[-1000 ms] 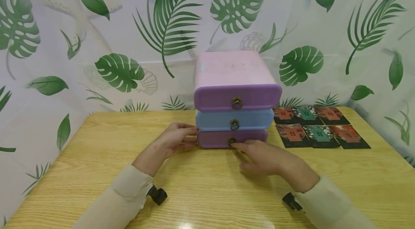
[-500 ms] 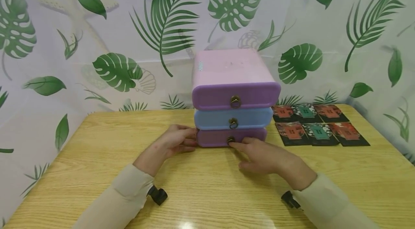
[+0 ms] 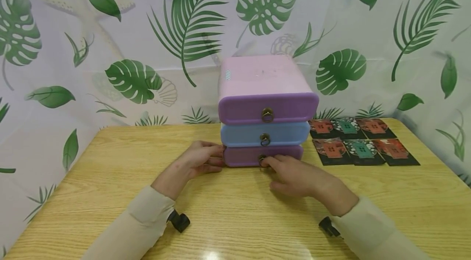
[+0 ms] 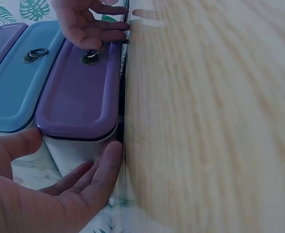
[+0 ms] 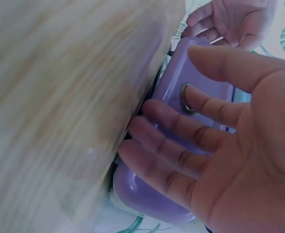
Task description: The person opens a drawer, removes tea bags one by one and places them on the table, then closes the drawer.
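Note:
A three-tier drawer unit [image 3: 263, 75] with a pale pink top stands at the back of the table. Its bottom drawer [image 3: 241, 157] has a purple front, and all the drawers look closed. My right hand [image 3: 298, 176] is at that drawer, its index finger hooked into the bronze ring pull [image 5: 184, 101], while the thumb and other fingers stay extended before the front. At the unit's lower left side, my left hand [image 3: 200, 157] rests its fingertips [image 4: 112, 154] and thumb against the casing, fingers fairly straight.
Several dark packets [image 3: 362, 149] with red or green house prints lie in two rows right of the unit. A leaf-printed cloth [image 3: 140, 27] hangs close behind the wooden table [image 3: 147, 145]. A blue middle drawer [image 3: 243, 135] and a purple top drawer [image 3: 239, 109] sit above.
My right index finger has moved from beside the bottom ring pull into it, and the ring now tilts outward. The left hand stays at the unit's side; the view has shifted slightly.

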Action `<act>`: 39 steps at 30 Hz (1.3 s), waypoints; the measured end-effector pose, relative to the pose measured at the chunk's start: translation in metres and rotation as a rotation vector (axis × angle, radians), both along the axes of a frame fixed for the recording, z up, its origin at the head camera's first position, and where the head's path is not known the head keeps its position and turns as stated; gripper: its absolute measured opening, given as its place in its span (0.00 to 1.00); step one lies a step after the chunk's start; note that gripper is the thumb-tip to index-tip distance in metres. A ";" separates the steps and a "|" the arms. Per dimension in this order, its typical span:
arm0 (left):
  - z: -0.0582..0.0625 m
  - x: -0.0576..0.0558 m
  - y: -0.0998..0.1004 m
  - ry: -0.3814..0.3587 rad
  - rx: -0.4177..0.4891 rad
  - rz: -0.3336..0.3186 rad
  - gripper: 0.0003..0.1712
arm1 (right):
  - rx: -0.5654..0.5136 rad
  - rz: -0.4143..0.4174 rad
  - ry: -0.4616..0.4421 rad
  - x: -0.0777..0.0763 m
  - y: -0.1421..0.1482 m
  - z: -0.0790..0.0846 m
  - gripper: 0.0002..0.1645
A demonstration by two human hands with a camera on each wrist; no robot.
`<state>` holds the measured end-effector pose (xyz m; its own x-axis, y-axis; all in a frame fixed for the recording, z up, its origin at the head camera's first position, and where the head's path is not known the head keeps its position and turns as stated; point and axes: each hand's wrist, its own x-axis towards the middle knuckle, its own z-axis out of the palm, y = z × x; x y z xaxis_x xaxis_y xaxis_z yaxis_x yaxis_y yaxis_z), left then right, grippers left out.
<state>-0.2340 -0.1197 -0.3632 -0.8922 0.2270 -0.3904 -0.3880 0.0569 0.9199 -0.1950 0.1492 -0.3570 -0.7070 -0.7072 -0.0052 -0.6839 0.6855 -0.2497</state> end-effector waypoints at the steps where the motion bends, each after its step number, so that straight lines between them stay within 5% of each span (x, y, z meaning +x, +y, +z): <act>1: 0.000 0.000 0.000 0.001 0.001 0.001 0.20 | -0.010 0.009 0.008 0.000 0.000 0.000 0.26; 28: -0.003 0.001 -0.001 0.015 0.029 0.029 0.22 | -0.077 0.098 0.037 0.001 -0.008 0.007 0.11; 39: 0.002 -0.002 0.003 0.042 -0.042 -0.037 0.25 | -0.001 0.134 0.054 0.006 -0.010 0.014 0.08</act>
<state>-0.2357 -0.1164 -0.3610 -0.8993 0.2441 -0.3630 -0.3464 0.1094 0.9317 -0.1894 0.1392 -0.3434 -0.6053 -0.7954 0.0310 -0.7819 0.5867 -0.2108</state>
